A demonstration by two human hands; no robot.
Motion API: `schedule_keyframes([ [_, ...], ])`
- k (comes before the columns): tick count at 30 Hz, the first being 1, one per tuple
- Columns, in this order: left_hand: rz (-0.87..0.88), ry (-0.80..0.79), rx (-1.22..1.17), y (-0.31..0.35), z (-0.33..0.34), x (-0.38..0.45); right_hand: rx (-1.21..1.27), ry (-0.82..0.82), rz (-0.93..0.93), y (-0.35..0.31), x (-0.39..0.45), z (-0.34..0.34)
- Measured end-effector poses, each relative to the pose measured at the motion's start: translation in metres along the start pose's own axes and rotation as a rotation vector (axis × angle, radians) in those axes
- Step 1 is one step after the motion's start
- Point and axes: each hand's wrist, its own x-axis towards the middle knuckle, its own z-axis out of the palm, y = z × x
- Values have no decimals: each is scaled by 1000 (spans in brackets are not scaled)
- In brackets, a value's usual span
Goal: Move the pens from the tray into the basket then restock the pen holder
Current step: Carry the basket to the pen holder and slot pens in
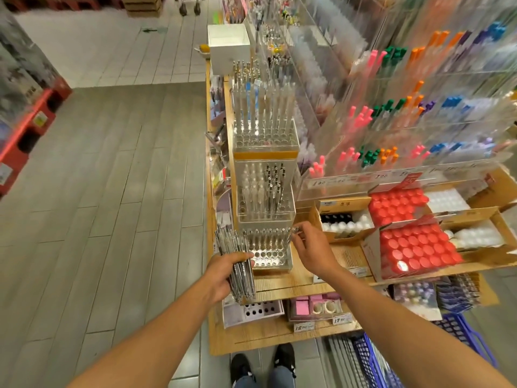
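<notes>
A clear acrylic pen holder (pixel 268 254) with rows of round holes stands on the wooden shelf in front of me; its back rows hold pens, its front holes are bare. My left hand (pixel 223 271) grips a thick bundle of clear pens (pixel 236 261) just left of the holder. My right hand (pixel 310 247) pinches the top of a single pen (pixel 294 231) at the holder's back right corner. A blue plastic basket (pixel 453 334) sits low on the right, with several pens (pixel 340 359) lying in it.
Taller tiered acrylic holders (pixel 265 175) rise behind the low one. Cardboard boxes of red-capped bottles (pixel 414 247) fill the shelf to the right, colourful pen racks (pixel 391 113) above them. Grey tiled floor (pixel 112 191) spreads left. My shoes (pixel 263 365) stand below the display.
</notes>
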Motion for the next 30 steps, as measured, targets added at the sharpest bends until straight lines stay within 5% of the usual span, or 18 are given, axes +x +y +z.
schedule_keyframes([
  [17, 25, 51, -34, 13, 4, -1, -195, -97, 101, 4, 2, 9],
  [24, 40, 47, -60, 16, 5, -3, 321, 68, 254, -12, 29, -15],
  [30, 28, 41, -81, 12, 8, -5, 541, -53, 377, -32, 58, -10],
])
